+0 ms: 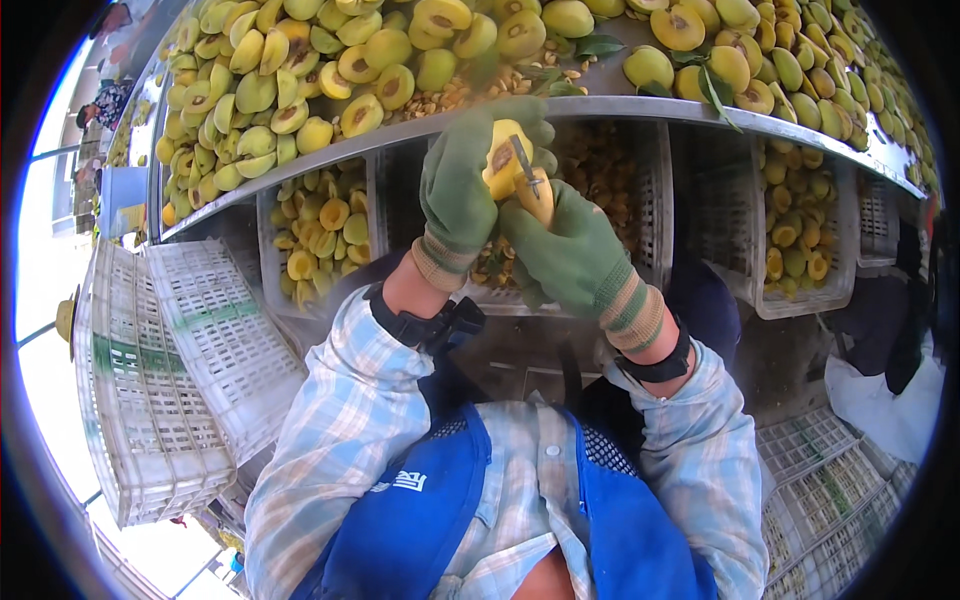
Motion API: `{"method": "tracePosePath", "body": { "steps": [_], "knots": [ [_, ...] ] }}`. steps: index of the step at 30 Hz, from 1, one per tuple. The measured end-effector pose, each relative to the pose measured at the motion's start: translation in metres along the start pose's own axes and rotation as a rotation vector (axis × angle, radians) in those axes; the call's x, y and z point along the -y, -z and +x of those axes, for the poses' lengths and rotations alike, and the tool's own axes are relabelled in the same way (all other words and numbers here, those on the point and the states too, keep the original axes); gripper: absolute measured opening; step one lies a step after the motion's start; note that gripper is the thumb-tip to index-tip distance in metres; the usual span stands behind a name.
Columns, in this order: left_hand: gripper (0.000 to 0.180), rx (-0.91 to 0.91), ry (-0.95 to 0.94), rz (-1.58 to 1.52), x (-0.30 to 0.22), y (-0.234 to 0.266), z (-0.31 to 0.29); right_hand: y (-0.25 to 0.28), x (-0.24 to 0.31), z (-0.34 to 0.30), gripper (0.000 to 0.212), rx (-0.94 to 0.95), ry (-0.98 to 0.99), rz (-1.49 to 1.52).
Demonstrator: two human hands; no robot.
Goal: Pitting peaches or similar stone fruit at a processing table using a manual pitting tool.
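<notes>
Both my hands wear green work gloves with tan cuffs and meet just in front of the metal table's rim (420, 128). My left hand (457, 190) is closed around a cut yellow stone fruit (498, 165), whose brownish pit hollow shows. In my right hand (575, 245) is a small knife (538, 196) with a stubby yellowish handle. Its thin blade lies across the fruit's cut face. Right behind the hands, pale loose pits (445, 100) are scattered on the table among piled fruit halves (395, 86).
Under the table stand a crate of fruit halves (325, 235), a middle crate (650, 215) partly behind my hands, and another fruit-filled crate (805, 300) at right. White crates (215, 330) lean at left; more crates (820, 480) lie at lower right, near a white sack (890, 395).
</notes>
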State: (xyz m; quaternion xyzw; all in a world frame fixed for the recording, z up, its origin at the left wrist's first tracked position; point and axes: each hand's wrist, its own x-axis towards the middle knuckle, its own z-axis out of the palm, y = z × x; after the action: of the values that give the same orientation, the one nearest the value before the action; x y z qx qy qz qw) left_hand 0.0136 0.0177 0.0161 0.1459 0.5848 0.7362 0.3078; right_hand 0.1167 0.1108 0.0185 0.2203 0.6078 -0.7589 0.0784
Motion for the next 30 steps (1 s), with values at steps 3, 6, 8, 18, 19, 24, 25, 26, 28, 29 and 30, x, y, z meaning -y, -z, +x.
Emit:
{"method": "tracePosePath", "body": {
  "steps": [3,6,8,18,19,24,25,26,28,29,30],
  "knots": [
    [0.045,-0.062,-0.083,0.080,0.001,0.001,0.000,-0.002,0.000,0.003,0.021,-0.010,0.027,-0.038],
    [0.045,-0.085,-0.036,-0.021,0.005,0.004,0.000,-0.001,0.010,0.000,0.022,0.029,-0.019,-0.041],
    [0.052,-0.032,-0.022,0.024,0.001,0.009,0.000,0.001,0.008,0.001,0.022,0.052,-0.047,-0.058],
    [0.057,0.065,-0.049,0.060,0.009,0.011,0.006,0.013,0.030,-0.009,0.021,0.266,-0.174,0.068],
    [0.057,0.066,-0.048,0.061,0.008,0.008,0.006,0.013,0.029,-0.009,0.021,0.286,-0.142,0.127],
    [0.040,-0.001,0.063,-0.193,0.002,-0.003,0.000,0.017,0.019,-0.008,0.021,0.401,-0.182,0.398],
    [0.040,0.000,0.062,-0.192,0.003,-0.004,0.000,0.018,0.018,-0.007,0.022,0.472,-0.216,0.504],
    [0.040,0.021,0.031,-0.220,0.005,-0.004,0.001,0.019,0.018,-0.008,0.022,0.472,-0.213,0.504],
    [0.040,0.042,-0.003,-0.246,0.004,-0.005,0.001,0.022,0.021,-0.011,0.029,0.534,-0.251,0.638],
    [0.039,0.024,-0.007,-0.206,0.002,-0.007,0.000,0.022,0.015,-0.010,0.029,0.536,-0.248,0.637],
    [0.038,0.006,-0.014,-0.167,0.000,-0.009,-0.001,0.022,0.006,-0.006,0.032,0.626,-0.249,0.802]
  ]
}}
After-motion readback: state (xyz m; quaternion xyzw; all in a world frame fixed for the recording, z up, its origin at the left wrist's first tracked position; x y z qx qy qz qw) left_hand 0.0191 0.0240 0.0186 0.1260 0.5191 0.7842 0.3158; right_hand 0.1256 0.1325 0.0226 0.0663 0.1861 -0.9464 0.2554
